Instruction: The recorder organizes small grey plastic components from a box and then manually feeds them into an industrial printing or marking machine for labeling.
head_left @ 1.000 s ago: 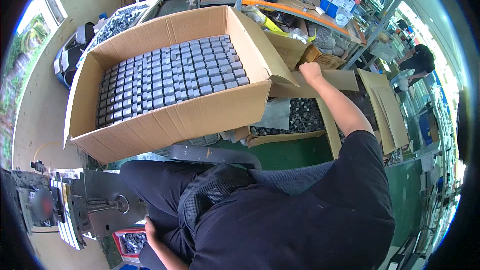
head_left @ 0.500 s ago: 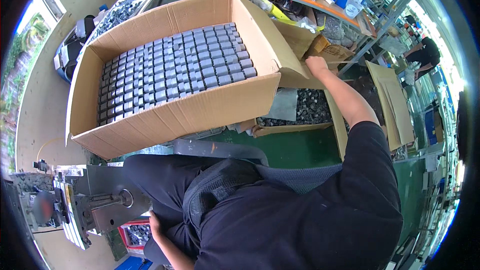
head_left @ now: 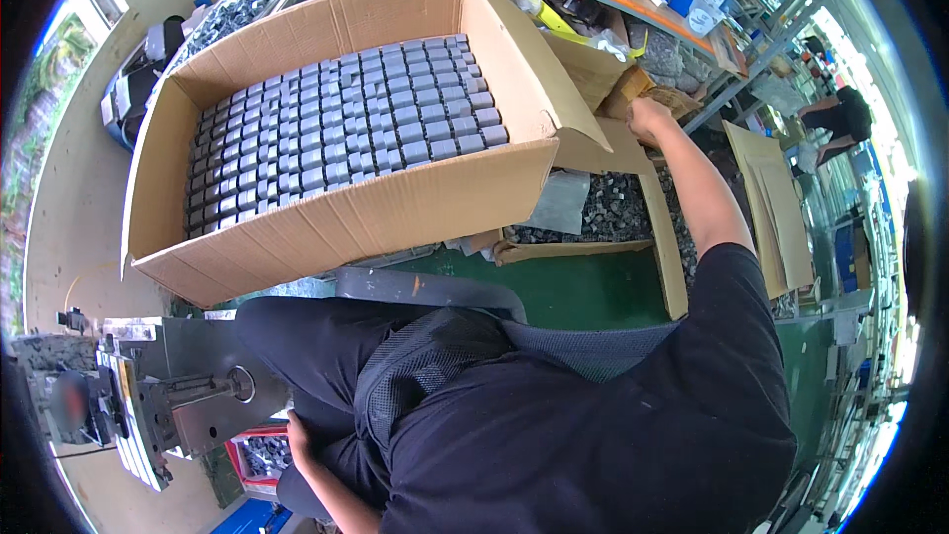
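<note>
My right hand [head_left: 649, 122] is closed on a raised cardboard flap [head_left: 623, 153], just right of a big open carton [head_left: 346, 213] filled with rows of grey block-like parts [head_left: 336, 119]. Below that flap, an open cardboard box [head_left: 573, 250] holds small dark pieces [head_left: 613, 208] and a translucent plastic sheet [head_left: 559, 200]. My left hand [head_left: 297, 440] is low at the left, against my dark-trousered leg; its fingers are mostly hidden, and I cannot tell what they hold.
A metal machine [head_left: 208, 430] and red crate [head_left: 247, 475] are at lower left. An orange-edged shelf [head_left: 633, 5] with containers stands behind. Loose cardboard sheets [head_left: 776, 222] lean at right. A co-worker [head_left: 840, 119] bends over farther right. A grey chair [head_left: 425, 287] surrounds me.
My right hand has moved up and right with the flap, and more dark pieces show beside it. The view has shifted slightly. My left hand stays low by my leg.
</note>
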The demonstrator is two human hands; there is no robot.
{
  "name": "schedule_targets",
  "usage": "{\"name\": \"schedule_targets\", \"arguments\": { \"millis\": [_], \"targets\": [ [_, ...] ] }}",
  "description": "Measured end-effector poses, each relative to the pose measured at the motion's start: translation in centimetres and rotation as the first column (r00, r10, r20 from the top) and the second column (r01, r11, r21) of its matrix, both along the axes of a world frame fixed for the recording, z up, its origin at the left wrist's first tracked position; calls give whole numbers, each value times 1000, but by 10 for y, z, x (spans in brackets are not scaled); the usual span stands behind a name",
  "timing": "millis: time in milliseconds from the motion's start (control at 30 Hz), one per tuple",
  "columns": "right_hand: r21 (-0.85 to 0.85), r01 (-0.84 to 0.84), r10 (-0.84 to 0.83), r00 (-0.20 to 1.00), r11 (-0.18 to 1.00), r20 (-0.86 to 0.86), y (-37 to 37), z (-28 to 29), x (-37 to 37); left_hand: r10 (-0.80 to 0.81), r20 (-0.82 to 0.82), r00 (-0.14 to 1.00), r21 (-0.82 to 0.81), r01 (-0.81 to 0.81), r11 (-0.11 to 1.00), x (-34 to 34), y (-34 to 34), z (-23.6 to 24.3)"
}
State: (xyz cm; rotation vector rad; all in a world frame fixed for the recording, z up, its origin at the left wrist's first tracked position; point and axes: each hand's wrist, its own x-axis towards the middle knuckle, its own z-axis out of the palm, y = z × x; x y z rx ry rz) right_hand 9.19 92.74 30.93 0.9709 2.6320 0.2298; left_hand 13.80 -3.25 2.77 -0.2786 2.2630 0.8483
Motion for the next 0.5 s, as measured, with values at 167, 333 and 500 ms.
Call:
{"name": "schedule_targets", "arguments": {
  "millis": [167,333,500],
  "targets": [
    [115,-106,150,844,988,-515,4,43,-33,129,8,992,-15,-128,992,-16,10,3],
    [-260,-517,-64,366,816,-928,-104,121,-115,320,-26,947,-71,-322,944,-33,15,16],
    [-379,-863,364,490,335,-792,-276,133,-192,352,-108,930,-138,-364,921,-9,-24,-2]
  ]
}}
